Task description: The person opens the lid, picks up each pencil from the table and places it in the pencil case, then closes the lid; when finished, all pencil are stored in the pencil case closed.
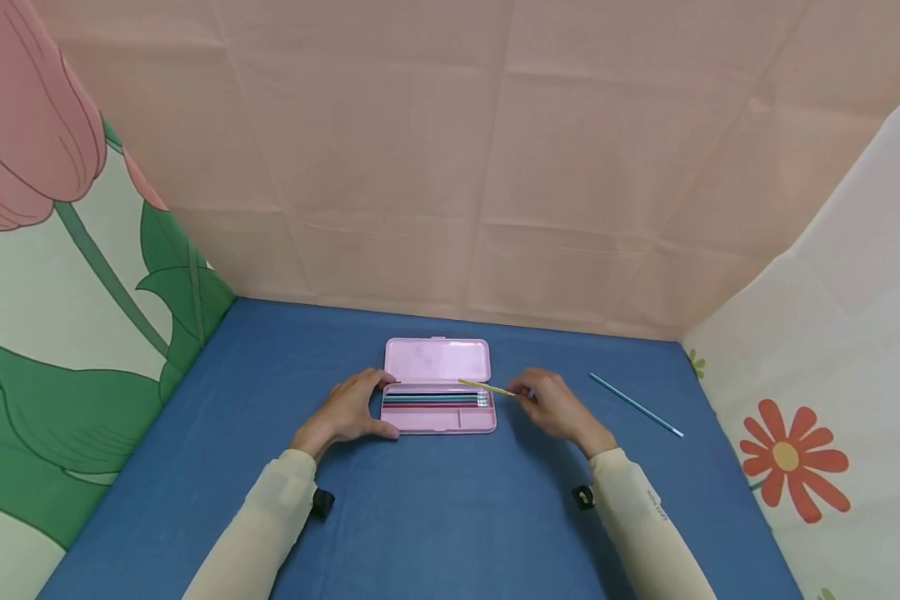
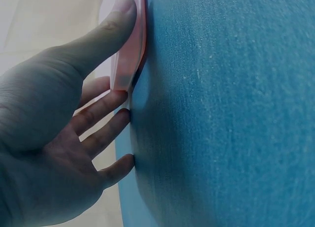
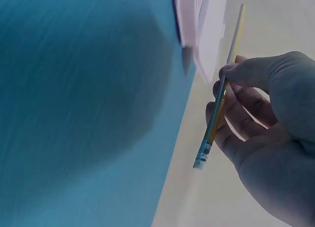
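Observation:
A pink pencil case (image 1: 420,422) lies on the blue cloth, its lid (image 1: 437,358) folded back. Several pencils (image 1: 431,399) lie side by side in its long compartment, their ferrule ends to the right. My left hand (image 1: 348,408) holds the case by its left end, thumb along the front side and fingertips at the end and back. Between thumb and fingers my right hand (image 1: 555,404) pinches a yellow pencil (image 3: 221,99). That pencil slants above the right part of the case, its eraser end toward the palm and its other end pointing left.
A light blue pencil (image 1: 637,406) lies at an angle on the cloth, right of my right hand. Behind the table (image 1: 450,517) hangs a beige sheet (image 1: 420,167). Flower-printed sheets (image 1: 870,375) stand at both sides.

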Demonstrator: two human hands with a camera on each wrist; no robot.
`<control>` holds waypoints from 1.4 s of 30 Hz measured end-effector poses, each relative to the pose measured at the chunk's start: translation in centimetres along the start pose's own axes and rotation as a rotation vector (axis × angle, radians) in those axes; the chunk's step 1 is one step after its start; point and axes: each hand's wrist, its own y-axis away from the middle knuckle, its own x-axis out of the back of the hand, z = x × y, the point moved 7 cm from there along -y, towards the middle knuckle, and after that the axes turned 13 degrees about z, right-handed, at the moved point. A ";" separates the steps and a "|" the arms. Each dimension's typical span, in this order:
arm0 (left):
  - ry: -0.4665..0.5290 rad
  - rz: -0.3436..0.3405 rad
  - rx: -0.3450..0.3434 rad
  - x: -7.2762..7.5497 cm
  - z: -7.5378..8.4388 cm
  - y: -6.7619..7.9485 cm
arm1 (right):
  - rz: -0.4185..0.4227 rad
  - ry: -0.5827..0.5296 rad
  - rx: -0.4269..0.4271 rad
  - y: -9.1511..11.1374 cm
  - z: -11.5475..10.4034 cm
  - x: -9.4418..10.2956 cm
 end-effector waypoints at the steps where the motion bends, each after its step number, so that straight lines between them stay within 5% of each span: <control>1: 0.001 0.000 0.001 0.0 0.0 0.0 | -0.001 -0.001 0.015 -0.3 -0.4 -0.4; 23: -0.011 -0.016 0.013 -0.1 0.0 -0.2 | -0.108 -0.005 0.119 -5.3 -6.2 -7.8; 32: -0.013 -0.019 0.002 -0.1 -0.1 -0.2 | -0.067 -0.026 0.216 -6.0 -2.5 -12.4; 35: -0.013 -0.019 0.000 -0.1 -0.1 -0.2 | -0.108 -0.044 0.148 -5.9 -5.4 -10.4; 42: -0.018 -0.018 -0.006 0.0 -0.1 -0.2 | -0.146 0.041 0.091 -5.9 -7.0 -10.0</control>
